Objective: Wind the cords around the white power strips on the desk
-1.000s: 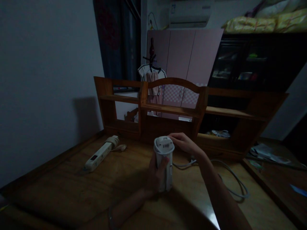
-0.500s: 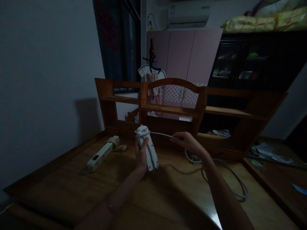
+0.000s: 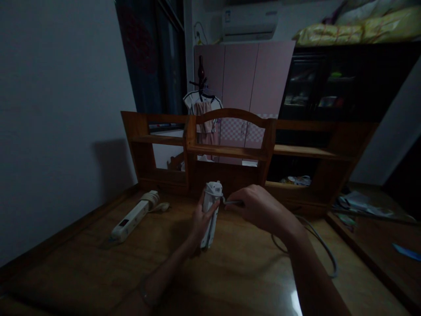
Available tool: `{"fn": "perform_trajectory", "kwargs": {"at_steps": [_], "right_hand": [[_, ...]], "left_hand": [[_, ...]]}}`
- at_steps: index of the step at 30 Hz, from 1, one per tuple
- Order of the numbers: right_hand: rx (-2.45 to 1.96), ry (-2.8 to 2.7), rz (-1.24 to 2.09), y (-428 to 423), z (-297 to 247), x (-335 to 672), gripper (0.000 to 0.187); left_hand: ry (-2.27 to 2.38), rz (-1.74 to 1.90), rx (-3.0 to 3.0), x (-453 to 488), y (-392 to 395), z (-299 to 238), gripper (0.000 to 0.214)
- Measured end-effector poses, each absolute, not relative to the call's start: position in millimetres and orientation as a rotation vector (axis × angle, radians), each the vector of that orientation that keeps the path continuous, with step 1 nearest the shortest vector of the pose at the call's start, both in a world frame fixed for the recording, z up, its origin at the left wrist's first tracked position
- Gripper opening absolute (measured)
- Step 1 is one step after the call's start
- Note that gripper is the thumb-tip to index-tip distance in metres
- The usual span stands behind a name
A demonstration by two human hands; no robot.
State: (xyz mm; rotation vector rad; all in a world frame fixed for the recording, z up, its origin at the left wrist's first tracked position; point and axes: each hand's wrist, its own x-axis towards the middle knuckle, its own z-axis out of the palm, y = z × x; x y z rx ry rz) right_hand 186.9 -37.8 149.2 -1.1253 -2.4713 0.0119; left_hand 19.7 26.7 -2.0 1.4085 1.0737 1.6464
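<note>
My left hand [image 3: 201, 221] grips a white power strip [image 3: 211, 210] and holds it upright above the wooden desk [image 3: 230, 272]. Turns of its white cord are wound round the strip's top. Just to the right, my right hand [image 3: 253, 208] pinches that white cord [image 3: 320, 250] close to the strip. The rest of the cord trails in a loop across the desk to the right. A second white power strip [image 3: 130, 218], its cord bundled at the far end, lies flat on the desk to the left.
A wooden shelf unit [image 3: 230, 149] stands along the desk's back edge. The wall [image 3: 59, 109] borders the left side. Papers [image 3: 358, 202] lie on a surface at the right. Behind are pink cabinets [image 3: 250, 74] and a dark cupboard [image 3: 332, 83].
The strip swung left, then came back toward the middle, still upright. My right hand drew the cord out sideways, then returned close to the strip's top.
</note>
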Motion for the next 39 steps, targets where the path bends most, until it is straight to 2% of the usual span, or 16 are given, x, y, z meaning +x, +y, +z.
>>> {"fn": "perform_trajectory", "kwargs": {"at_steps": [3, 8, 11, 15, 21, 28, 32, 39], "right_hand": [[-1.120, -2.511, -0.016, -50, 150, 183, 0.016], [-1.062, -2.507, 0.121, -52, 155, 191, 0.015], [-1.044, -2.463, 0.280, -44, 158, 200, 0.013], [-0.948, -2.414, 0.613, -27, 156, 213, 0.010], [-0.874, -2.428, 0.899, 3, 139, 220, 0.022], [-0.899, -2.249, 0.923, 23, 124, 220, 0.035], [-0.906, -2.284, 0.826, 32, 117, 220, 0.036], [-1.152, -2.388, 0.669, 43, 106, 230, 0.042]], "left_hand": [[1.048, 1.526, 1.501, 24, 19, 0, 0.055], [1.083, 1.196, 1.773, 36, -4, 1, 0.048], [1.155, 1.045, 1.999, 41, -19, 2, 0.045], [0.969, 0.928, 2.179, 42, -32, 8, 0.041], [0.727, 0.949, 2.397, 38, -39, 1, 0.039], [1.023, 1.344, 1.903, 39, -36, 1, 0.035], [1.033, 1.518, 1.637, 42, -31, 3, 0.047], [0.821, 1.453, 1.132, 39, -16, 1, 0.054]]}}
